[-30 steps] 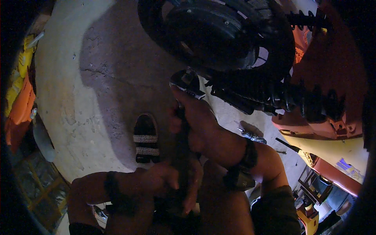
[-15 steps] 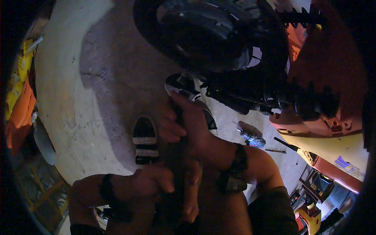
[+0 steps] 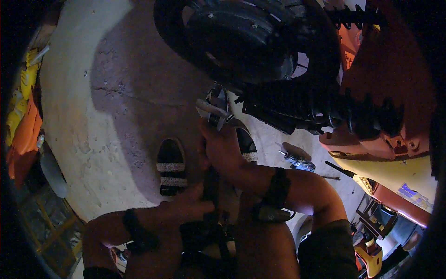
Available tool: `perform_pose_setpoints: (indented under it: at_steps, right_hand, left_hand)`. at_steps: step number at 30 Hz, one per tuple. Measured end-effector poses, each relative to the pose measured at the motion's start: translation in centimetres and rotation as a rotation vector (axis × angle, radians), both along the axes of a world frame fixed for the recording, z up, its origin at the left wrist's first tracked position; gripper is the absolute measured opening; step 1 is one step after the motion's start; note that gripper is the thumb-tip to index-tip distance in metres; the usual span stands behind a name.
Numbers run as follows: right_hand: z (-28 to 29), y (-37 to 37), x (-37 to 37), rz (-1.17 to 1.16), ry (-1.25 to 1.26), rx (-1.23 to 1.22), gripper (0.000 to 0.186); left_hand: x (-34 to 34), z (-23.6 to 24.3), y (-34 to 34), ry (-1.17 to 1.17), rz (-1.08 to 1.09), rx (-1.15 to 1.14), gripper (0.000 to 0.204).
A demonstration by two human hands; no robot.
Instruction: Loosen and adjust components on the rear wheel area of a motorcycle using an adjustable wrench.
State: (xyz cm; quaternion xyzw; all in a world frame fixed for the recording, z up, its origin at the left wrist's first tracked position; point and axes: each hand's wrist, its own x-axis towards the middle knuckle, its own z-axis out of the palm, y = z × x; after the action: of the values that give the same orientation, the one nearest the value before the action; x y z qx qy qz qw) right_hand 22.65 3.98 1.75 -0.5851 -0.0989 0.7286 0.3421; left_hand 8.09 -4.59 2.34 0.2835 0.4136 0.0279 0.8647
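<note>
Two hands: near each other but apart, the right hand [image 3: 222, 148] farther forward, the left hand [image 3: 195, 204] nearer the body.
Right grip: fingers curled at the near end of a grey-and-black piece [image 3: 213, 110], which jutted out just beyond them.
Left grip: set beside a dark, long piece [image 3: 211, 188] that ran between the hands; shadow hid whether the fingers had closed on it.
Wheel [image 3: 241, 39]: dark and large, beyond the right hand.
Coil spring [image 3: 334, 109]: black, ahead and to that hand's right, alongside a red panel [image 3: 399, 88].
Power tool [image 3: 299, 162]: lay on the floor [image 3: 83, 153], right of the right hand.
Striped shoe [image 3: 171, 169]: forward and left of the left hand.
</note>
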Motion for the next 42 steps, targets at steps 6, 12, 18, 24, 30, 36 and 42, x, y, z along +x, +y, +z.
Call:
perform_pose_setpoints:
  at_steps: [6,12,18,24,30,36,42]
  right_hand:
    - [2.1,0.9,0.1,-0.043,-0.092,-0.079,0.032]
    - [0.4,0.2,-0.1,0.038,-0.103,-0.015,0.028]
    - [0.4,-0.1,-0.1,0.022,0.306,-0.058,0.028]
    - [-2.5,-0.1,-1.9,-0.19,0.955,-0.071,0.026]
    - [-0.9,0.4,-1.3,-0.189,0.946,-0.092,0.023]
    - [-0.9,-0.3,-1.5,-0.203,0.754,-0.069,0.016]
    - [3.0,1.0,-2.0,-0.281,0.521,-0.23,0.016]
  left_hand:
    - [3.6,5.3,2.0,0.397,-0.102,0.26,0.066]
    - [3.1,5.9,2.2,0.357,-0.026,-0.07,0.041]
    - [-2.0,2.5,-0.2,-0.393,0.344,-0.679,0.035]
    - [-3.4,0.2,-1.0,-1.034,0.574,-0.995,0.039]
    - [-3.9,-0.6,-2.4,-1.039,0.609,-1.136,0.047]
    - [-3.4,2.5,1.0,-0.715,0.44,-0.863,0.043]
    - [-3.4,5.4,2.9,-0.384,0.263,-0.668,0.041]
